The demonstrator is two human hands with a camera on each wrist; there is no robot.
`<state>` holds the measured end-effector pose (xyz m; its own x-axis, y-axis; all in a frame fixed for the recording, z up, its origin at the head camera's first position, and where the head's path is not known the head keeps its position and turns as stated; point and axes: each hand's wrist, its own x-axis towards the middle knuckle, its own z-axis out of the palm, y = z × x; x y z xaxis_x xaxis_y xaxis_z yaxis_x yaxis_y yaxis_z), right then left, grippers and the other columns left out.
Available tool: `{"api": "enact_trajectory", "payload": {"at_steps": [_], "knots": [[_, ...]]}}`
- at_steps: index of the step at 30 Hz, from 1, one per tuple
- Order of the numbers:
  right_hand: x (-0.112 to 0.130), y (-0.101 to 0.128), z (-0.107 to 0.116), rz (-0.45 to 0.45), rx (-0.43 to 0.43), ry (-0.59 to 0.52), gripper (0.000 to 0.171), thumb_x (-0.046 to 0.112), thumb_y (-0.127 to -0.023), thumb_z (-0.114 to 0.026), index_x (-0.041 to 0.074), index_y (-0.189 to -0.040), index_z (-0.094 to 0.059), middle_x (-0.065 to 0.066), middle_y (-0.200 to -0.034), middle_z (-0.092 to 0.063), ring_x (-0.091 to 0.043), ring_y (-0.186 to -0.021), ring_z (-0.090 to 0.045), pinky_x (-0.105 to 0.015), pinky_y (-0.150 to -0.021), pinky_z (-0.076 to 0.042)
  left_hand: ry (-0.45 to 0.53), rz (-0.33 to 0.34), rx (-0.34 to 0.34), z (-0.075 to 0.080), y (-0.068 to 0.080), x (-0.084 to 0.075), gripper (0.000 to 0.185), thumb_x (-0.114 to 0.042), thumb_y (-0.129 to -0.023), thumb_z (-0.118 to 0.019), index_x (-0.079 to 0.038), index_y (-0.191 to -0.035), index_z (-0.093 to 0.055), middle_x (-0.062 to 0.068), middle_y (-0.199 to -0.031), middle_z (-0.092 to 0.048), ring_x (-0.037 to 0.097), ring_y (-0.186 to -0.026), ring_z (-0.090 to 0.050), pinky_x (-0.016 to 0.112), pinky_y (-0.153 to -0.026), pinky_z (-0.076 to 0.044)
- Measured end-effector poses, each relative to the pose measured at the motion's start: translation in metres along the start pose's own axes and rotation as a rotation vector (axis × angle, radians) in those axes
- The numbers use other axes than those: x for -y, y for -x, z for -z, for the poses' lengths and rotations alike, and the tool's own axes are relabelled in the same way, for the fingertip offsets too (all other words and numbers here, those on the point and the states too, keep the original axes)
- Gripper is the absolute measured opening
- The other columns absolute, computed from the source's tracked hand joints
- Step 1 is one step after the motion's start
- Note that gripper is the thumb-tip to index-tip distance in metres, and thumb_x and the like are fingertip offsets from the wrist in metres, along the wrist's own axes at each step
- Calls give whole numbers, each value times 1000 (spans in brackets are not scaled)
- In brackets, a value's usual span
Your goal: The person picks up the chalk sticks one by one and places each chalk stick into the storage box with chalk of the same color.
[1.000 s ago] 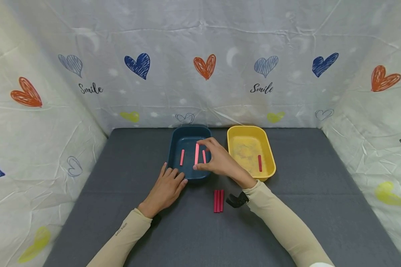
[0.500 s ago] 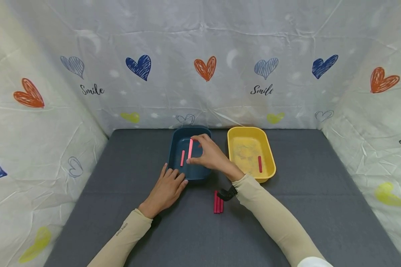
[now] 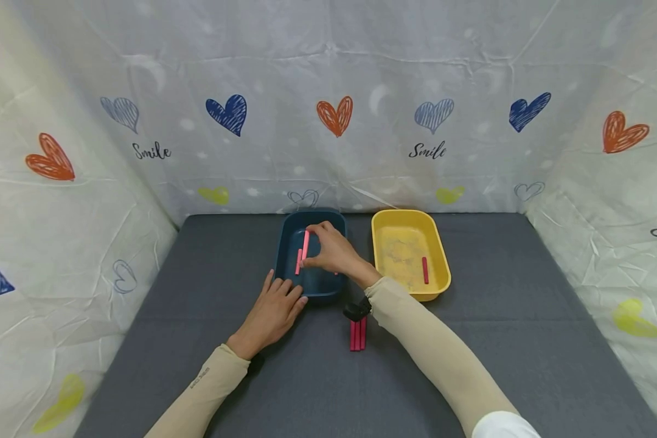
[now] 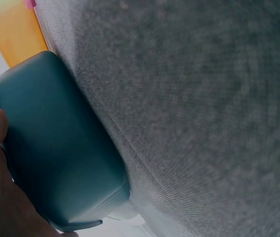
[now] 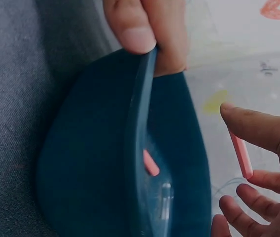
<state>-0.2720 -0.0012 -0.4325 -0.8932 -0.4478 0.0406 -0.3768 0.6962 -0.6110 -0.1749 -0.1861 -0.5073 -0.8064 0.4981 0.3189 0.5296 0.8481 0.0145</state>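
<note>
Our right hand point(image 3: 334, 252) has a grip on a slim pink plastic stick point(image 3: 305, 244), pinched over the dark blue rectangular plastic tub point(image 3: 285, 234). Below that grip, our left hand point(image 3: 274, 307) clasps the tub's near rim on the grey fabric worktop point(image 3: 197, 340).

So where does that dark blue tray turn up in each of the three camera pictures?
Head view: the blue tray sits at centre, left of the yellow tray.
Left wrist view: the blue tray fills the lower left, seen from outside.
Right wrist view: the blue tray fills the centre, rim edge-on.
Shared landmark: the left hand at the tray's near edge shows in all three; its fingers grip the rim.
</note>
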Motion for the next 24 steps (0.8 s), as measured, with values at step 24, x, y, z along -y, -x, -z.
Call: {"api": "enact_trajectory", "payload": {"at_steps": [24], "knots": [[-10,-26,-32,-101,94,89,82,37,-76,-85,13,-145,-47,-11,-142,-46,-26,-123,-53,-39,-97,-51,16,-13,-19,-3,1,1,22,-32,-103,-49,-14,-94,-59,5,-90,-53,27,-92,-52,64,-114,-28]]}}
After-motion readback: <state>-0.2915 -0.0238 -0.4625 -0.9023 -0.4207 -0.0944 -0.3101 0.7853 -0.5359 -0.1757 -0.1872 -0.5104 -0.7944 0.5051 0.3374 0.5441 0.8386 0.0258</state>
